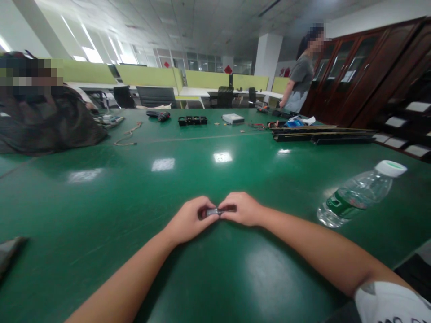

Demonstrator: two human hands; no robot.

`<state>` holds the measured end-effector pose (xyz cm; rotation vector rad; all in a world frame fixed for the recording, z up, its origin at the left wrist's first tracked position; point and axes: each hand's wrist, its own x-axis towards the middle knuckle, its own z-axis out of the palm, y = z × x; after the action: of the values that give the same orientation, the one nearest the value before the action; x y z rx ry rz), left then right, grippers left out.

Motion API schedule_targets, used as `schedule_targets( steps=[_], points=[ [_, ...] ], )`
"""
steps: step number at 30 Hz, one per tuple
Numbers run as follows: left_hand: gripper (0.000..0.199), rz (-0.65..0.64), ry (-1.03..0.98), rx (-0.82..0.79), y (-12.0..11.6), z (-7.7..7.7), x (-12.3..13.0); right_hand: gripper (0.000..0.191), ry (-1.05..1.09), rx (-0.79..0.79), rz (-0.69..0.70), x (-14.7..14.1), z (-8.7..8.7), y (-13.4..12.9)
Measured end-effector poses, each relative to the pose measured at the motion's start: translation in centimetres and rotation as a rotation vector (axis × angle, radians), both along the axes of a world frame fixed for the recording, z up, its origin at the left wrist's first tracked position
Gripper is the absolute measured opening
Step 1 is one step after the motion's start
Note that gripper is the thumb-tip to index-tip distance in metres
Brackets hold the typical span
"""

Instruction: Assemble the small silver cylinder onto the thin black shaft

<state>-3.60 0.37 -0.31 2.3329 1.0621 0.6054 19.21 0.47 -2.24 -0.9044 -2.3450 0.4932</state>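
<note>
My left hand (190,222) and my right hand (245,210) meet at the middle of the green table (188,282). Between them lies a small grey cylinder (211,211), roughly level, its kind too small to make out. The fingers and thumb of my left hand are closed round its body. At its right end my right hand pinches the darker tip with thumb and fingers. Fingers partly cover both ends. A clear plastic water bottle (360,195) with a white cap and green label stands to the right of my right forearm.
Along the far side are a power drill (158,116), black modules (192,120), a white box (233,118), a cord (129,134) and dark metal strips (319,134). A dark bag (50,121) sits at left. A person (299,76) stands beyond the table at right.
</note>
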Motion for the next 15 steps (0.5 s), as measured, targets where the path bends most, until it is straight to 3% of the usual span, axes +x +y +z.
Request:
schedule_targets(
  steps=[15],
  points=[
    [0.021,-0.006,0.039,0.038,0.09,-0.35,-0.10,0.014,-0.004,0.049,0.052,0.15,0.24,-0.02]
  ],
)
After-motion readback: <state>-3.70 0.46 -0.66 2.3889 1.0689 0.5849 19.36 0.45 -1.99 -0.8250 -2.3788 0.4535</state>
